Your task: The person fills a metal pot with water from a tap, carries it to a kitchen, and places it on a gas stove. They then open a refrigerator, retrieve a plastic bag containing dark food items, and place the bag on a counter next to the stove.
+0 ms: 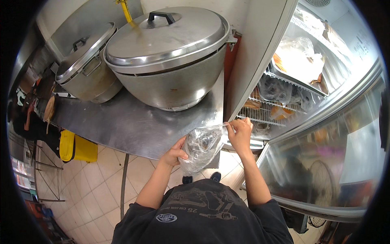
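A clear plastic bag [203,146] hangs in front of my body, just off the near right corner of the steel table [146,131]. Its contents look dark and cannot be made out through the crinkled film. My left hand [176,154] grips the bag's left side, the thumb lying across the front. At the bag's upper right, my right hand [240,132] pinches the edge of the plastic between thumb and fingers, drawing it taut.
A large lidded steel rice cooker [167,73] and a smaller lidded pot [91,73] stand on the table. To the right, a lit refrigerator [256,61] holds bagged food on wire shelves, its glass door [323,152] swung out. A yellow bin [85,149] is at the left.
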